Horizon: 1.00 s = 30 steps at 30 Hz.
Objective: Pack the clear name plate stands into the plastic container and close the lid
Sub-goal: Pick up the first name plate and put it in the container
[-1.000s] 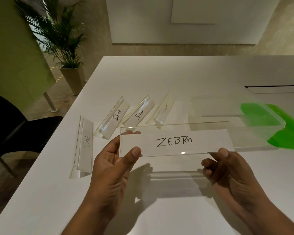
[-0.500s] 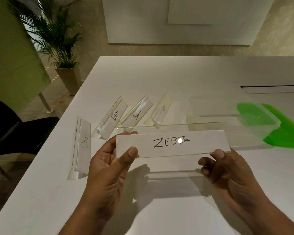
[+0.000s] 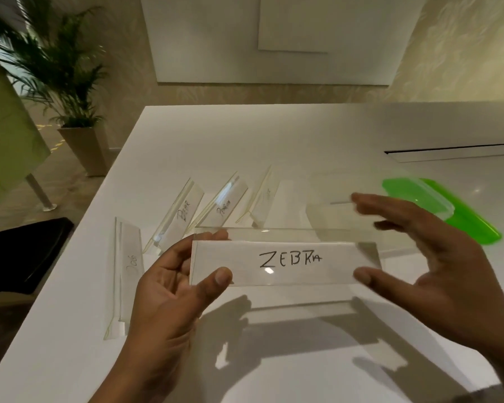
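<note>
A clear name plate stand with a card reading ZEBRA [image 3: 288, 261] is held up above the white table [image 3: 274, 141]. My left hand [image 3: 169, 292] pinches its left end, thumb on the front. My right hand [image 3: 437, 271] is spread wide at the right end, thumb near the lower corner and fingers raised behind, not closed on the stand. The clear plastic container [image 3: 326, 193] stands open just behind, with its green lid [image 3: 477, 225] lying at its right. Stands marked DOG [image 3: 125, 266], BEAR [image 3: 181, 213] and PENGUIN [image 3: 224, 205], plus another stand [image 3: 265, 196], lie on the table to the left.
The table's left edge runs diagonally past the DOG stand. A black chair [image 3: 21, 254] sits below that edge. A potted plant [image 3: 70, 82] stands on the floor at the far left. A dark slot [image 3: 448, 148] cuts the tabletop at the back right.
My right hand has let go of the ZEBRA stand's right end and spread its fingers up over it. My left hand keeps its hold on the stand.
</note>
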Available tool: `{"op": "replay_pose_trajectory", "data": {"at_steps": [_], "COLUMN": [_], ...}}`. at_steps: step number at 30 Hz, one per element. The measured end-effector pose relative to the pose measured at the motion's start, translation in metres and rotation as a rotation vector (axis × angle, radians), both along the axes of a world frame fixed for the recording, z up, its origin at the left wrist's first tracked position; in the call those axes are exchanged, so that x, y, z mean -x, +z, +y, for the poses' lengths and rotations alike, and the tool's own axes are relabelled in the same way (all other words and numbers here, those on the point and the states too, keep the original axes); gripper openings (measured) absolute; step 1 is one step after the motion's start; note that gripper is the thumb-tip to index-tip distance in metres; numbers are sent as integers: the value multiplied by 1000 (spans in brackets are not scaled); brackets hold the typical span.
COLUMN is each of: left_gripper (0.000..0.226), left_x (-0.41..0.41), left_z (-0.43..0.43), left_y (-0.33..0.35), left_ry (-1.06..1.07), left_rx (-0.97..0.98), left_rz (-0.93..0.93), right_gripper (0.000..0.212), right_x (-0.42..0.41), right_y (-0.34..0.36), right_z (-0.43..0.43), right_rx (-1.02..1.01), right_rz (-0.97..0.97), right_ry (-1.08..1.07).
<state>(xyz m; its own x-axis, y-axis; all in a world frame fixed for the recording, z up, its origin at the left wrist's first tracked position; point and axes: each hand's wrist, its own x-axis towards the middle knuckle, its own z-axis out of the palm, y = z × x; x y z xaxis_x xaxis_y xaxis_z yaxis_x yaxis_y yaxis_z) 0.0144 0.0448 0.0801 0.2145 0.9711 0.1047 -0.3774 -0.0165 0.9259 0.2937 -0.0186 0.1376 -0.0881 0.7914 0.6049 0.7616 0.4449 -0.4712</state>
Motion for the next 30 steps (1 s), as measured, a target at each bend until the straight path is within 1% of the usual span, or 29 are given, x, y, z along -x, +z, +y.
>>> {"op": "replay_pose_trajectory", "data": {"at_steps": [2, 4, 6, 8, 11, 12, 14, 15, 16, 17, 18, 19, 22, 23, 24, 27, 29, 30], "left_gripper": [72, 71, 73, 76, 80, 83, 87, 84, 75, 68, 72, 78, 82, 82, 82, 80, 80, 83], "left_x": [0, -3, -9, -15, -28, -34, -48, -57, -66, -74, -79, -84, -98, -120, -137, -127, -136, -135], "left_z": [2, 2, 1, 1, -2, -2, 1, 4, 7, 10, 13, 16, 12, 7, 4, 9, 14, 15], "left_y": [2, 5, 5, 4, 2, 2, -2, -6, -10, -14, -19, -24, -46, -56, -65, -85, -89, -90], "left_ry": [-23, -50, -73, -82, -69, -72, -112, -122, -95, -51, -3, 43, 105, 176, 241, 268, 259, 262], "left_rx": [-63, -108, -162, -191, -209, -222, -247, -243, -207, -129, -64, -54, -145, -168, -174, -233, -317, -333], "left_rz": [84, 105, 120, 138, 144, 124, 15, -34, -37, -11, 50, 167, 729, 922, 1077, 1339, 1437, 1444], "right_gripper": [68, 73, 74, 70, 64, 63, 60, 60, 59, 59, 60, 62, 71, 71, 68, 65, 68, 68], "right_x": [7, 14, 16, 14, 4, -1, -13, -21, -31, -42, -53, -65, -106, -134, -157, -174, -197, -201], "right_y": [16, 27, 34, 38, 41, 42, 46, 48, 51, 53, 56, 59, 59, 60, 59, 45, 41, 37], "right_z": [-2, -2, -1, -2, -2, -2, 1, 3, 7, 11, 15, 21, 53, 62, 74, 116, 132, 142], "right_rx": [44, 155, 258, 283, 295, 285, 261, 252, 241, 225, 221, 225, 227, 233, 240, 296, 338, 347], "right_rz": [-184, -338, -414, -442, -430, -433, -434, -442, -454, -473, -489, -495, -495, -499, -526, -522, -522, -544], "right_ry": [85, 122, 120, 100, 108, 115, 119, 120, 118, 109, 87, 70, 16, 47, 65, 14, -9, -22]}}
